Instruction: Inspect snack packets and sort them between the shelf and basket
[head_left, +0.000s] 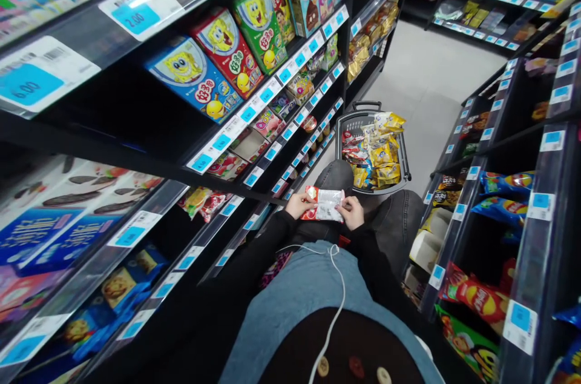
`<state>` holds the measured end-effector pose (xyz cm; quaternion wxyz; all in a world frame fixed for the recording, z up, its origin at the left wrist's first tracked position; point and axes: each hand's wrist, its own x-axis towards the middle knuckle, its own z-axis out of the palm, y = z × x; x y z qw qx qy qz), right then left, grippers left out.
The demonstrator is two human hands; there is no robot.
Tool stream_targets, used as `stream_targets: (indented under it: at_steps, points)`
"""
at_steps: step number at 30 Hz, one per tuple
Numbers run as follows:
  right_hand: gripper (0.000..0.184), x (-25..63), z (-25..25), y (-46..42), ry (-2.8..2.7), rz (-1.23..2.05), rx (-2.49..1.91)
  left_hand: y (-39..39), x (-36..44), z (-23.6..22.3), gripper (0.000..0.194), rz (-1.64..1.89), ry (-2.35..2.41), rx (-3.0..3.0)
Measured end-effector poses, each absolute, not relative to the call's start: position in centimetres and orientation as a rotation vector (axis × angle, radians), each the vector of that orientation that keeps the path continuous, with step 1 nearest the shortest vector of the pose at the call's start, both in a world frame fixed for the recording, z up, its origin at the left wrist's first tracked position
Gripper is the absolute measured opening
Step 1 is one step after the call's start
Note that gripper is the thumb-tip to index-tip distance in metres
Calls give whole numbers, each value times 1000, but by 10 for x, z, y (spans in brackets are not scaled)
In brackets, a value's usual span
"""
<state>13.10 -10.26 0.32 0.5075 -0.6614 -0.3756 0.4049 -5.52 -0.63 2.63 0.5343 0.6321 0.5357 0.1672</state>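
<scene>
A small red and white snack packet (327, 205) is stretched between my two hands, just above my knees. My left hand (299, 206) pinches its red end, thumb on top. At the opposite, whitish end my right hand (351, 212) grips the edge between thumb and fingers. Beyond my knees, a grey shopping basket (338, 145) stands on the floor with several yellow packets (384, 155) and red-and-white packets (356, 154) heaped in it.
To my left, shelves hold cartoon-printed snack boxes (227, 48) and blue-and-white boxes (68, 220). Close on the right, another shelf carries blue chip bags (506, 202) and a red chip bag (481, 299). The pale aisle floor (429, 69) runs ahead. A white cord (338, 287) hangs over my apron.
</scene>
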Motion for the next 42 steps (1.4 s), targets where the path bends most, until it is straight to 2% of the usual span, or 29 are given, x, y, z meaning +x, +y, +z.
stream_targets:
  at_steps: [6,11,14,17,20,24,27,31,38,42]
  points:
    - [24,117,-18,-97,-927,1136,-1492,-5,-63,11,20,382,1251,1508]
    - [18,112,-18,-99,-1009,1081,-1567,-9,-57,14,21,348,1300,1579]
    - [9,110,-14,-101,-1203,783,-1741,-22,-53,18,17,453,1444,1789]
    - [11,109,-11,-103,-1480,359,-1882,-34,-52,17,13,575,1553,2142]
    - [15,112,-10,-103,-1822,73,-1862,-35,-54,11,8,464,1299,2451]
    - [24,120,-13,-101,-2182,-90,-1667,-21,-59,4,24,240,869,2728]
    - [28,125,-15,-99,-2243,-109,-1598,-14,-62,3,29,211,773,2793]
    - [28,128,-15,-95,-2278,-63,-1525,-13,-60,9,25,237,713,2747]
    - [30,125,-12,-93,-2150,187,-1603,-30,-41,33,17,186,990,2551]
    - [32,125,-14,-95,-2107,279,-1596,-33,-37,34,21,207,973,2460]
